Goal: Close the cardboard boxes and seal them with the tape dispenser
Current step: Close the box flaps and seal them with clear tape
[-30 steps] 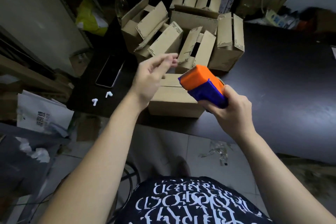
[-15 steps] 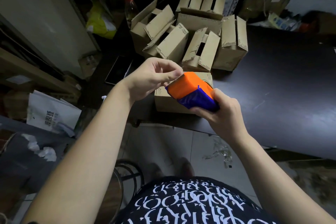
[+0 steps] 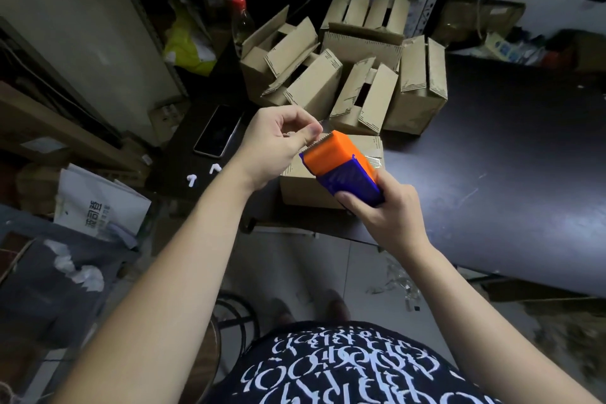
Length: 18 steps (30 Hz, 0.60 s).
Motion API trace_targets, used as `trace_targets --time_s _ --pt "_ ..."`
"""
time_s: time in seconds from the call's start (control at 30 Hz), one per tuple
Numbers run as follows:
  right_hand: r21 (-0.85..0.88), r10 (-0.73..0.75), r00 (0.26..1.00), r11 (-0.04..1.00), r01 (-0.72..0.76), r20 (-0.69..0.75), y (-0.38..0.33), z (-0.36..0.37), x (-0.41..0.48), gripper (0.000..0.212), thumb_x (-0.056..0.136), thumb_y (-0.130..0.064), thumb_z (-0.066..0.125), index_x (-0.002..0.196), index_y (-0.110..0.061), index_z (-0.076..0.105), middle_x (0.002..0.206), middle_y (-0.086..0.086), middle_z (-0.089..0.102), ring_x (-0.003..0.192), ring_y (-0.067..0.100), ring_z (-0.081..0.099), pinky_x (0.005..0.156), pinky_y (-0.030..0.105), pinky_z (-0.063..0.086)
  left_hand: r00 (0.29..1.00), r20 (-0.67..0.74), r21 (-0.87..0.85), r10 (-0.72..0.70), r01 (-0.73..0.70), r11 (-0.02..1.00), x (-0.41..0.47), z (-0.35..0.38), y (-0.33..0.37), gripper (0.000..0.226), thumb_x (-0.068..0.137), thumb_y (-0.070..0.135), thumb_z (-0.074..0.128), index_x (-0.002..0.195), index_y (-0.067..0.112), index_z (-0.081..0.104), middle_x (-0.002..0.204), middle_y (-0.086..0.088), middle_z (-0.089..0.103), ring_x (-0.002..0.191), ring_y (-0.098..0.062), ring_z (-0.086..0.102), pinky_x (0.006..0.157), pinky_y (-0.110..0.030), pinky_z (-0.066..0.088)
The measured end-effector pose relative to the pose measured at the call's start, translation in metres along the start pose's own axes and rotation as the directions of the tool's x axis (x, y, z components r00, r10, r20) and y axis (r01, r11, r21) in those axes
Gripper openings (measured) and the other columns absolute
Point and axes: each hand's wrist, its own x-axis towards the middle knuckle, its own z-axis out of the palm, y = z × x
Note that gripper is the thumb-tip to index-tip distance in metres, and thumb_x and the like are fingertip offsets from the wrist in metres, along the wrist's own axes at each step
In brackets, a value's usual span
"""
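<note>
My right hand (image 3: 385, 211) grips an orange and blue tape dispenser (image 3: 341, 166), held above a closed cardboard box (image 3: 296, 185) at the near edge of the dark table (image 3: 511, 154). My left hand (image 3: 278, 144) is at the dispenser's serrated front edge, thumb and fingers pinching the clear tape end there. Clear tape shows on the box top at its right side. Behind it stands a cluster of several cardboard boxes (image 3: 357, 75) with their flaps open.
A phone (image 3: 219, 131) and two small white earbuds (image 3: 201, 174) lie on the table's left part. A red-capped bottle (image 3: 242, 21) and a yellow bag (image 3: 190, 46) stand behind. Shelving rises at the back. A paper bag (image 3: 98, 203) and a stool (image 3: 236, 315) are below.
My left hand came from open in the air down to the dispenser's cutting edge and now pinches there. The dispenser tilted and dropped slightly lower over the closed box.
</note>
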Motion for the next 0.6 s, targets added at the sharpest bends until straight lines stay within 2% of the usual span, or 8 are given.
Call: trace_targets --time_s 0.13,0.2,0.27,0.33,0.43,0.6 --pt "-0.020 -0.004 1.000 1.000 0.004 0.003 0.003 0.001 0.000 0.054 0.084 -0.060 0.069 0.094 -0.007 0.065 0.072 -0.023 0.048 0.063 -0.006 0.054 0.056 0.007 0.034 0.997 -0.076 0.032 -0.029 0.032 0.999 -0.001 0.009 -0.004 0.008 0.097 0.021 0.072 0.094 0.015 0.077 0.085 -0.001 0.075 0.085 -0.019 0.071 0.075 -0.037 0.060" --pt "-0.051 -0.011 1.000 0.999 0.011 0.001 0.007 0.001 0.001 0.056 0.084 -0.062 0.068 0.095 -0.007 0.066 0.071 -0.015 0.053 0.059 0.000 0.053 0.056 0.009 0.035 0.996 -0.081 0.053 -0.039 0.043 0.998 -0.003 0.014 -0.002 0.009 0.099 0.021 0.071 0.095 0.015 0.077 0.084 0.001 0.074 0.084 -0.015 0.070 0.073 -0.032 0.060" --pt "-0.123 -0.001 1.000 0.992 0.000 -0.003 0.015 -0.002 0.000 0.058 0.084 -0.066 0.065 0.092 -0.009 0.065 0.068 -0.008 0.056 0.054 0.009 0.049 0.053 0.021 0.040 0.984 -0.170 -0.011 -0.044 0.043 0.999 0.001 0.009 0.001 0.013 0.099 0.010 0.067 0.091 0.017 0.075 0.080 0.001 0.072 0.076 -0.009 0.067 0.070 -0.025 0.054" --pt "-0.192 0.032 0.999 0.981 -0.035 -0.019 0.027 -0.007 -0.009 0.059 0.082 -0.070 0.063 0.085 -0.011 0.063 0.063 -0.007 0.054 0.052 0.017 0.046 0.050 0.030 0.038 0.955 -0.293 -0.065 -0.040 0.022 0.998 0.011 -0.012 0.003 0.020 0.098 0.006 0.065 0.087 0.021 0.073 0.078 0.001 0.070 0.072 -0.007 0.065 0.070 -0.024 0.053" --pt "-0.179 0.082 0.996 0.980 -0.084 -0.017 0.037 -0.012 -0.017 0.055 0.080 -0.067 0.065 0.082 -0.012 0.061 0.060 -0.009 0.051 0.051 0.017 0.044 0.050 0.031 0.038 0.964 -0.260 0.037 0.055 -0.047 0.998 0.022 -0.036 0.012 0.011 0.096 0.018 0.070 0.089 0.021 0.076 0.078 -0.001 0.073 0.075 -0.014 0.068 0.079 -0.035 0.058" --pt "-0.086 0.129 0.991 0.988 -0.126 0.031 0.032 -0.010 -0.011 0.048 0.081 -0.067 0.065 0.086 -0.019 0.062 0.063 -0.014 0.055 0.056 0.010 0.054 0.053 0.019 0.037 0.945 -0.314 0.042 0.096 -0.087 0.995 0.034 -0.039 0.016 0.012 0.095 0.014 0.071 0.087 0.022 0.076 0.076 0.005 0.072 0.072 -0.012 0.066 0.077 -0.034 0.059"
